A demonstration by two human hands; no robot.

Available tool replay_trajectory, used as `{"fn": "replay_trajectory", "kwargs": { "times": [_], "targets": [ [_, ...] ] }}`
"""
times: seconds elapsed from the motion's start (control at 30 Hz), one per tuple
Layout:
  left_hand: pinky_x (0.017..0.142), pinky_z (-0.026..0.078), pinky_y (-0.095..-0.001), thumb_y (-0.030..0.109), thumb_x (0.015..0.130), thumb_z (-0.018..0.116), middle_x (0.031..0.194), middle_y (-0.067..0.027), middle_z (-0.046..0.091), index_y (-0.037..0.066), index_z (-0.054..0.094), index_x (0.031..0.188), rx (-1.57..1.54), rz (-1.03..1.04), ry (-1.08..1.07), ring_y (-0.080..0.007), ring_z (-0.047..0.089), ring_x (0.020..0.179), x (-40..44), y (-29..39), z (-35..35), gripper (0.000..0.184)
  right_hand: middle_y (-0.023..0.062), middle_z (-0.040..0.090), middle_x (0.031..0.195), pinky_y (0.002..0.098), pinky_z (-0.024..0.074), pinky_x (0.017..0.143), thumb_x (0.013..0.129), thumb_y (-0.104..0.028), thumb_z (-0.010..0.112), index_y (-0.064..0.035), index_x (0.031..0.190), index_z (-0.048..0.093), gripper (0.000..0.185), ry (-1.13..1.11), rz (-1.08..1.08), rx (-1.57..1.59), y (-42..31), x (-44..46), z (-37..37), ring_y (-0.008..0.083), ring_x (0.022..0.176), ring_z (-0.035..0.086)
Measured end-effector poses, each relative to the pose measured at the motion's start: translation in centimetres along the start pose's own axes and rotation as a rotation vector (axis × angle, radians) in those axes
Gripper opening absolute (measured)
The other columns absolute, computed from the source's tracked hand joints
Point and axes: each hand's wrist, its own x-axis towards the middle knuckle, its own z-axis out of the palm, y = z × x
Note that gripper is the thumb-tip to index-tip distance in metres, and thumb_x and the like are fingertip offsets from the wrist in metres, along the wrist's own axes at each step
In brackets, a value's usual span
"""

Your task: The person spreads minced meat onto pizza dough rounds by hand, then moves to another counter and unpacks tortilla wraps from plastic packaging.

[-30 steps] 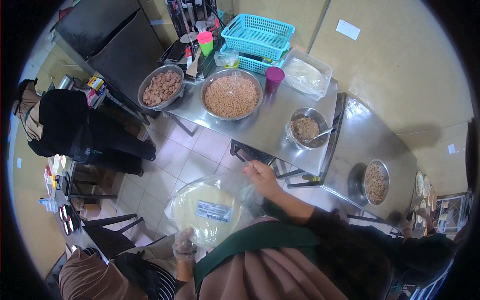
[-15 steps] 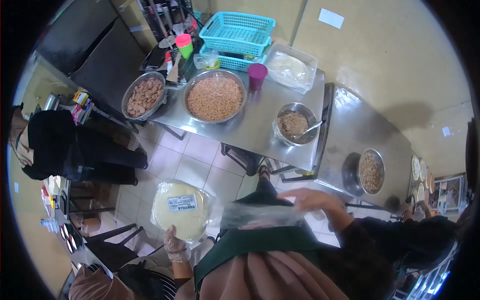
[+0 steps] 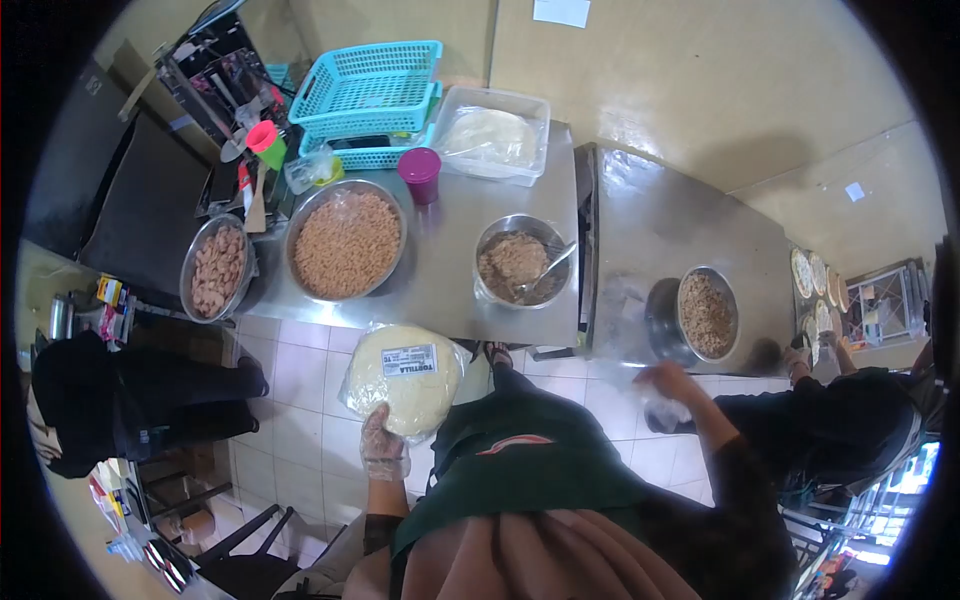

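Note:
My left hand, in a clear plastic glove, grips the lower edge of a clear-wrapped pack of tortillas. The pack is round and pale, with a white label reading TORTILLA. It is held in front of the steel table, over the floor. My right hand is bare and slightly blurred, with its fingers curled. Thin clear plastic hangs about those fingers, smeared by motion; its exact shape cannot be told. Near that hand, a steel bowl of minced filling sits on the right-hand table.
On the steel table stand a large bowl of beige pieces, a bowl of meat chunks, a bowl with a spoon, a purple cup, turquoise baskets and a plastic tub. Co-workers stand left and right.
The tortilla pack and my left hand have shifted up and right as the view turned. My right hand has swung rightward, carrying the clear plastic away from my apron towards the right-hand table.

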Motion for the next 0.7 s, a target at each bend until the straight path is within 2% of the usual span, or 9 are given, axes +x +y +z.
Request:
{"fn": "replay_trajectory", "kwargs": {
  "times": [0.03, 0.07, 0.13, 0.2, 0.3, 0.37, 0.5, 0.57, 0.7],
  "targets": [
    [0.086, 0.037, -0.0427, 0.005, 0.070, 0.054, 0.107, -0.0152, 0.047, -0.004, 0.037, 0.112, 0.009, -0.024, 0.015, -0.0287, 0.047, 0.099, 0.5, -0.4, 0.7, 0.046, 0.0077, 0.060, 0.084, 0.0307, 0.0431, 0.072, 0.069, -0.012, 0.047, -0.0143, 0.079, 0.064, 0.020, -0.083, 0.012, -0.305, 1.5, 2.1, -1.0, 0.0214, 0.082, 0.056],
    [0.086, 0.037, -0.0427, 0.005, 0.070, 0.054, 0.107, -0.0152, 0.047, -0.004, 0.037, 0.112, 0.012, -0.026, 0.020, -0.0287, 0.047, 0.099, 1.1, -0.8, 1.3, 0.046, 0.0093, 0.060, 0.084, 0.0306, 0.0415, 0.075, 0.073, -0.025, 0.048, -0.0089, 0.081, 0.063, 0.023, -0.007, -0.152, -0.328, 4.6, 4.5, -0.7, 0.0208, 0.083, 0.055],
    [0.086, 0.038, -0.0411, 0.005, 0.069, 0.055, 0.106, -0.0148, 0.049, -0.004, 0.039, 0.111, 0.066, 0.011, 0.065, -0.0281, 0.048, 0.098, 2.4, -1.5, 2.4, 0.046, 0.0122, 0.060, 0.086, 0.0306, 0.0391, 0.077, 0.075, -0.042, 0.047, -0.0014, 0.086, 0.060, 0.044, -0.058, 0.388, 0.553, 1.0, 8.6, -2.6, 0.0213, 0.085, 0.054],
    [0.086, 0.038, -0.0409, 0.005, 0.069, 0.055, 0.105, -0.0149, 0.049, -0.004, 0.039, 0.111, 0.079, 0.005, 0.090, -0.0280, 0.048, 0.097, 4.1, -2.1, 2.3, 0.046, 0.0150, 0.056, 0.095, 0.0304, 0.0371, 0.079, 0.073, -0.053, 0.045, 0.0039, 0.094, 0.055, 0.061, -0.094, 0.160, 0.486, -5.8, 11.2, -5.4, 0.0211, 0.092, 0.050],
    [0.087, 0.037, -0.0416, 0.003, 0.070, 0.054, 0.106, -0.0150, 0.048, -0.003, 0.038, 0.112, 0.070, -0.041, 0.100, -0.0280, 0.046, 0.099, 5.3, -2.5, 2.5, 0.045, 0.0091, 0.055, 0.093, 0.0285, 0.0400, 0.072, 0.075, -0.045, 0.049, -0.0021, 0.094, 0.056, 0.048, -0.155, 0.034, 0.668, -7.0, 17.1, -4.4, 0.0172, 0.084, 0.050],
    [0.088, 0.035, -0.0425, 0.001, 0.070, 0.053, 0.107, -0.0150, 0.047, -0.002, 0.037, 0.112, 0.050, -0.065, 0.087, -0.0281, 0.045, 0.100, 5.8, -2.7, 3.0, 0.045, 0.0100, 0.053, 0.096, 0.0306, 0.0374, 0.074, 0.072, -0.044, 0.052, 0.0006, 0.096, 0.054, 0.050, -0.485, 0.074, 0.830, -7.1, 19.6, -4.4, 0.0182, 0.091, 0.046],
    [0.088, 0.035, -0.0424, 0.000, 0.070, 0.052, 0.107, -0.0163, 0.046, -0.003, 0.037, 0.113, 0.064, -0.048, 0.172, -0.0292, 0.045, 0.100, 6.4, -3.1, 5.7, 0.046, 0.0061, 0.053, 0.083, 0.0275, 0.0390, 0.067, 0.073, -0.032, 0.052, -0.0021, 0.085, 0.055, 0.033, -0.429, -0.037, 0.933, -7.6, 20.5, -4.3, 0.0148, 0.076, 0.049],
    [0.088, 0.035, -0.0424, 0.000, 0.070, 0.052, 0.107, -0.0167, 0.046, -0.004, 0.036, 0.112, 0.043, -0.047, 0.204, -0.0296, 0.045, 0.100, 6.7, -3.5, 6.7, 0.046, 0.0065, 0.052, 0.079, 0.0275, 0.0397, 0.065, 0.071, -0.022, 0.049, -0.0022, 0.080, 0.054, 0.022, -0.457, 0.368, 1.023, -9.3, 20.0, -5.3, 0.0154, 0.072, 0.049],
    [0.086, 0.037, -0.0416, 0.002, 0.069, 0.055, 0.103, -0.0159, 0.049, -0.005, 0.042, 0.106, 0.033, -0.085, 0.204, -0.0285, 0.047, 0.097, 8.2, -4.5, 7.8, 0.040, 0.0064, 0.051, 0.072, 0.0283, 0.0379, 0.064, 0.067, -0.014, 0.047, -0.0021, 0.073, 0.053, 0.015, -0.428, 0.447, 1.028, -8.4, 21.1, -6.8, 0.0157, 0.069, 0.047]
  ]
}}
